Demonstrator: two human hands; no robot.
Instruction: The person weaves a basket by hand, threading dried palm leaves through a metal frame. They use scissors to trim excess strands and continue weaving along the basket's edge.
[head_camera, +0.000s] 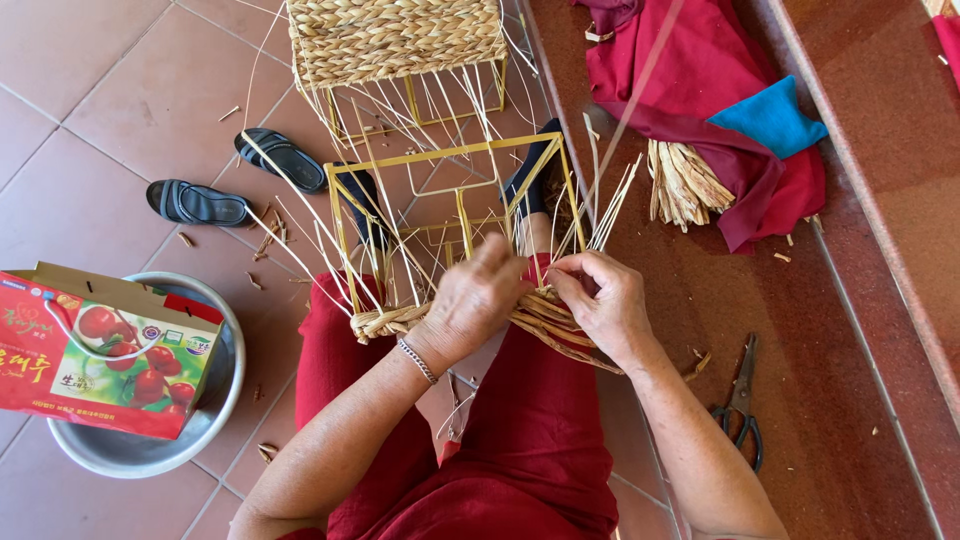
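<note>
- Weaving on the lap: left hand (470, 300) presses down on the braid (390, 320) along the wire frame (450, 155), fingers curled shut
- Right hand (600, 300) pinches straw strands (550, 315) just beside it; braid runs left-right, between both hands
- Scissors (740, 400) lie on the floor, nearer the right hand

A yellow metal wire basket frame (440, 215) is lying tilted across the lap at the centre of the frame, its open rectangular top pointing toward the upper edge. A band of tan braided straw weaving (545, 318) is running along its lower rim, from centre left to right of centre. Thin pale straw strands (610, 205) are fanning upward and outward through the wires. Both hands, left (470, 300) and right (600, 295), are closing on the braid side by side.
</note>
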